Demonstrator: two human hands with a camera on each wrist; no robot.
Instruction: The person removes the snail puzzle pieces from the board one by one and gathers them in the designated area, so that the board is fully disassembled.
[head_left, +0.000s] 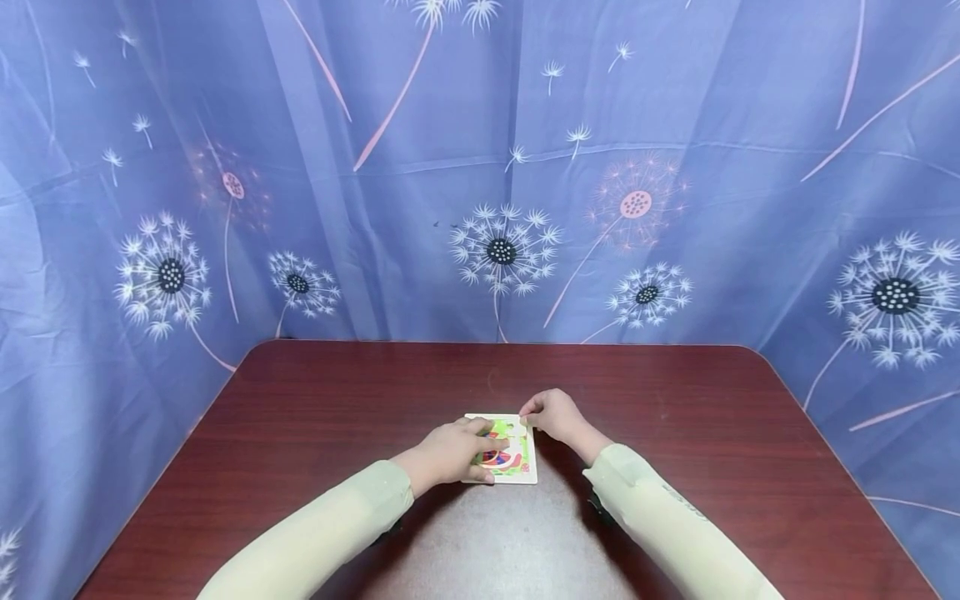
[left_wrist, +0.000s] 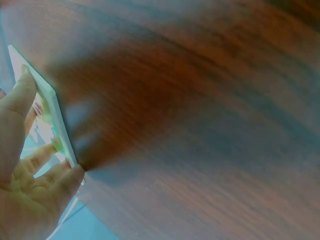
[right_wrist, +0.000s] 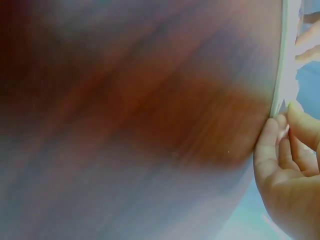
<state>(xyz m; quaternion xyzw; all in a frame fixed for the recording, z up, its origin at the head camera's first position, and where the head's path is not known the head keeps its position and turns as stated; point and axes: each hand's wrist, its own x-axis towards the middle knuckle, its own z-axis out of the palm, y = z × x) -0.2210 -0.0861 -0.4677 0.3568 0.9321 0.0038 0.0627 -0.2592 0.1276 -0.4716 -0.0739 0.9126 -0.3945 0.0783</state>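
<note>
A square picture puzzle with a pale border and a green, red and blue print lies flat on the table. My left hand rests across its left part, fingers spread over the picture and covering some of it. The left wrist view shows the thumb on the border and the other fingertips along the board's far edge. At the top right corner of the puzzle, my right hand pinches a small pale puzzle piece between thumb and forefinger. Most of that piece is hidden by the fingertips.
The dark red wooden table extends around the puzzle on all sides. Blue curtains printed with dandelions hang behind the table and along both sides.
</note>
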